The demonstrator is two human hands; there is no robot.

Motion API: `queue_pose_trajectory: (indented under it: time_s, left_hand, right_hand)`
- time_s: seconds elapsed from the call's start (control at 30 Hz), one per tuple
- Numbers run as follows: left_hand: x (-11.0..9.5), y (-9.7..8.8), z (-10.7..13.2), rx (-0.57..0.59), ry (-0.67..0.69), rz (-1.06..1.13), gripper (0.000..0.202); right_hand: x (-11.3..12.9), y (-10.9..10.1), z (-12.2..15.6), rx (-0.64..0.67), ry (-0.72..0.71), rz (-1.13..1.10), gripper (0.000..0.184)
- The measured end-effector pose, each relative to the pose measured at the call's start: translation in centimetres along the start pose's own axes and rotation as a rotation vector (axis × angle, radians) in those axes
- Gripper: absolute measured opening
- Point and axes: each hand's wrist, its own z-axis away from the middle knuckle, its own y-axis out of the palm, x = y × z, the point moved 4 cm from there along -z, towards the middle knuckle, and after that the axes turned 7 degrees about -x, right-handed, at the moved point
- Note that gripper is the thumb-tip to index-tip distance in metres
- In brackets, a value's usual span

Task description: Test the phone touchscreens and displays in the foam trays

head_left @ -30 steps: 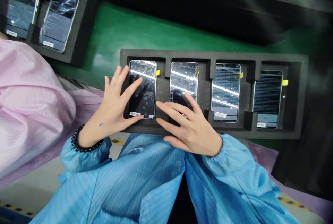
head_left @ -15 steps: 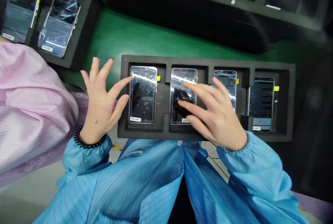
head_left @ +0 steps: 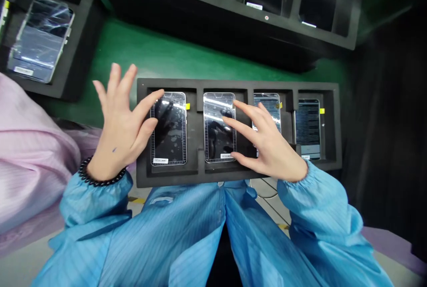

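A black foam tray (head_left: 267, 85) lies before me with several smartphones in its slots. My left hand (head_left: 122, 127) is open, fingers spread, its index finger and thumb over the left edge of the leftmost smartphone (head_left: 170, 138). That screen carries a ruled border and pale spots. My right hand (head_left: 270, 145) is open too, its fingers spread over the right side of the second smartphone (head_left: 216, 136), which has a similar border. Partly behind my right hand is a third smartphone (head_left: 267, 100) showing lines of text. At the right end, a fourth smartphone (head_left: 307, 120) also shows text.
Behind the tray, a larger black foam tray (head_left: 230, 7) holds dark phones on the green work surface (head_left: 140, 51). At the upper left, another foam tray (head_left: 82, 25) holds a film-wrapped phone (head_left: 42, 40). A person's pink sleeve (head_left: 30, 153) is close on my left.
The view has shifted, so the tray appears further left. My right thumb and fingers have spread wider, moving to the second phone's right edge. My left index finger has moved up near its phone's top-left corner.
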Motion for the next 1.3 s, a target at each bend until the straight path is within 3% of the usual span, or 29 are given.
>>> queue_pose_trajectory:
  time_s: [0.07, 0.23, 0.4, 0.9, 1.07, 1.3]
  left_hand:
    - [0.3, -0.1, 0.5, -0.023, 0.0, -0.006, 0.051]
    - [0.3, 0.6, -0.1, -0.007, 0.034, -0.039, 0.047]
    - [-0.3, 1.7, -1.5, 0.118, 0.048, -0.034, 0.051]
    - [-1.3, 3.0, -2.1, 0.149, 0.117, -0.07, 0.047]
    - [-1.3, 2.6, -2.2, 0.153, 0.08, -0.074, 0.047]
    - [-0.2, 0.3, -0.9, 0.134, -0.046, -0.117, 0.055]
  right_hand:
    - [0.0, 0.2, 0.8, 0.017, 0.043, -0.006, 0.066]
    - [-0.9, 0.4, -0.8, -0.124, 0.128, 0.192, 0.04]
    - [-1.2, 1.1, -4.0, -0.103, 0.088, 0.257, 0.039]
    - [-0.4, 2.5, -6.5, -0.056, 0.005, 0.239, 0.04]
    - [-0.5, 2.2, -6.3, -0.063, 0.002, 0.272, 0.04]
    - [-2.3, 0.7, -3.7, -0.135, 0.056, 0.327, 0.038]
